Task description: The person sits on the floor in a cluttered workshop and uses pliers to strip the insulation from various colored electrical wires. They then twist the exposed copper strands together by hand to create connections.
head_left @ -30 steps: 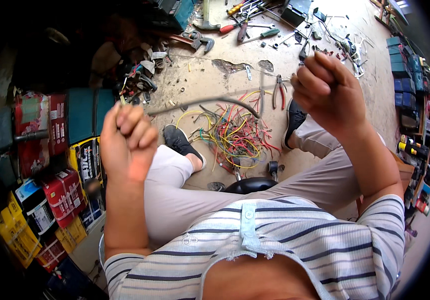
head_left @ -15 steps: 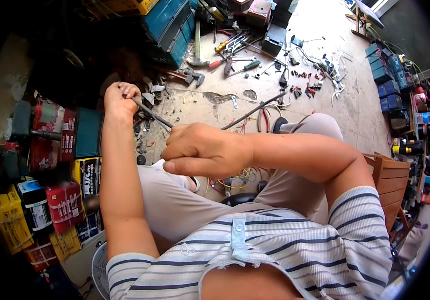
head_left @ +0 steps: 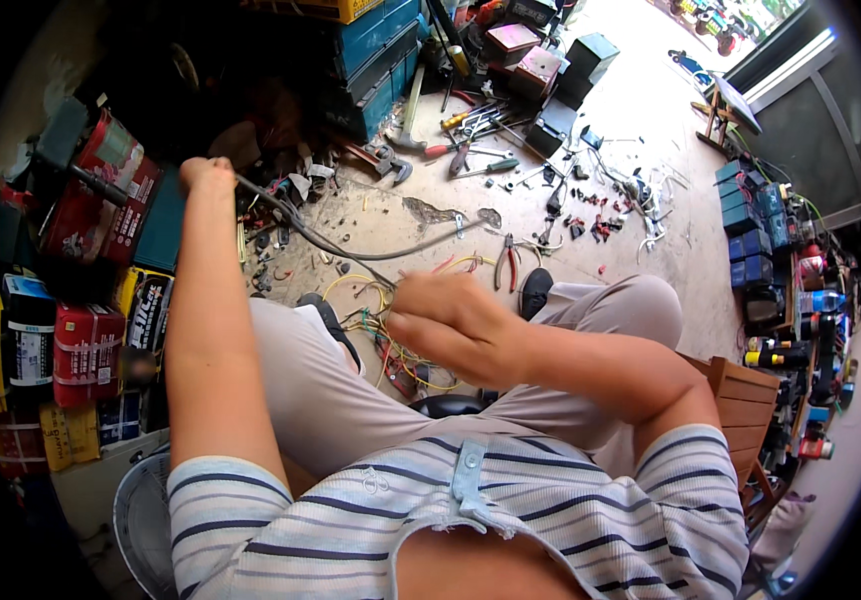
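A dark grey cable [head_left: 295, 222] stretches between my two hands above the floor. My left hand [head_left: 208, 176], far out at the upper left, is closed around one part of it. Close in front of my lap, my right hand [head_left: 458, 325] is a fist with the cable running into its thumb side. A further length of the cable bows out to the right past my right hand. Thin coloured wires [head_left: 375, 320] lie on the floor under my right hand, between my legs. Red-handled pliers [head_left: 506, 263] rest on the floor near my right foot.
Ahead lie a hammer [head_left: 412, 112], a pipe wrench [head_left: 385, 163] and several screwdrivers [head_left: 488, 168], with black and red scraps [head_left: 600, 228] to their right. Stacked battery boxes [head_left: 88, 355] stand at my left, a wooden stool [head_left: 745, 410] at my right.
My left hand has moved a little left, and my right hand right and slightly down, so they are farther apart. The cable's free length now curves, where before it stuck out straight.
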`<state>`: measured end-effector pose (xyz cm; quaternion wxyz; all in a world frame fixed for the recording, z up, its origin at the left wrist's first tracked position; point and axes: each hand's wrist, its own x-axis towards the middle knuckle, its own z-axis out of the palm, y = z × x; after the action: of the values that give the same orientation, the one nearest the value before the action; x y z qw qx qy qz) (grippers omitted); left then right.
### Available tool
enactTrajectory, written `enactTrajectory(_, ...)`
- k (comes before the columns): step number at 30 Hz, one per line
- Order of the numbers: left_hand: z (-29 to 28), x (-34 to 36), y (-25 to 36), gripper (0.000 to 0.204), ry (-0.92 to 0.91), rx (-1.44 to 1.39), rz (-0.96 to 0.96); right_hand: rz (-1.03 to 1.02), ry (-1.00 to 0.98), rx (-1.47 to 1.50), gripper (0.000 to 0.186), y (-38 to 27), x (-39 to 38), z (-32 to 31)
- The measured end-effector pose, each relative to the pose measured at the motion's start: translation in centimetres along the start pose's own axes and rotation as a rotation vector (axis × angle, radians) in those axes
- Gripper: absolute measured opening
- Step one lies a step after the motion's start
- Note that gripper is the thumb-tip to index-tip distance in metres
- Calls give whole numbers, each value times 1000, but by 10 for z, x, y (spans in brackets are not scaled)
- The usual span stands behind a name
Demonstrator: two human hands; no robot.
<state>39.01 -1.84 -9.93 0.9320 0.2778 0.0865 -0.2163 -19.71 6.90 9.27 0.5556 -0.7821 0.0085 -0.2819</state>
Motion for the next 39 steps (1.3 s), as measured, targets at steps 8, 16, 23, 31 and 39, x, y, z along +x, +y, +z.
enactTrajectory(8,1,-135,12,31,40,3150,-52,347,-195,70,28,-94,-80,-76)
enactTrajectory(16,-9,-147,72,53,-548,3737,-419,528,348,193,48,-185,-152,-151)
enactTrajectory(23,-50,-93,53,40,326,2714,-151,521,981,410,37,-190,-218,-243)
enactTrajectory(31,-74,-78,97,21,230,2954,-209,358,1784,-119,33,-262,-321,-357)
enactTrajectory(39,22,-149,8,19,-95,465,26,167,1264,-247,31,-143,-196,-366)
